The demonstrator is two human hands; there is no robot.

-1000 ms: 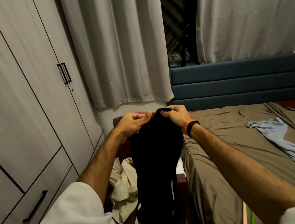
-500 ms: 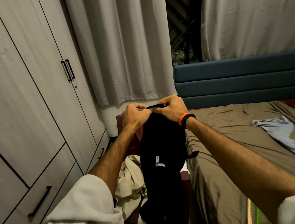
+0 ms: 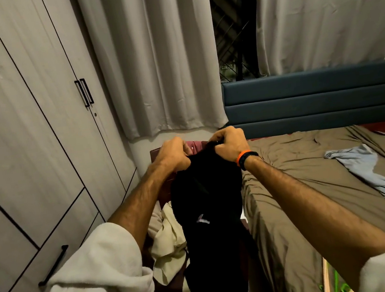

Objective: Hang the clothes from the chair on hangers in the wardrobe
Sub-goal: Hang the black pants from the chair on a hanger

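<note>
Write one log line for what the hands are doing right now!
left hand: grips black garment top | right hand: grips same | garment: hanging above chair | wardrobe: doors closed | hanger: unseen

Grey curtains (image 3: 156,60), blue headboard (image 3: 314,99), brown-sheeted bed (image 3: 312,179), light blue cloth (image 3: 371,172)

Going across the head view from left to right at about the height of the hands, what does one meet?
Pale wood-grain wardrobe with black handles → left hand → black garment held up by both hands → right hand → brown bedsheet → crumpled light blue cloth on the bed.
</note>
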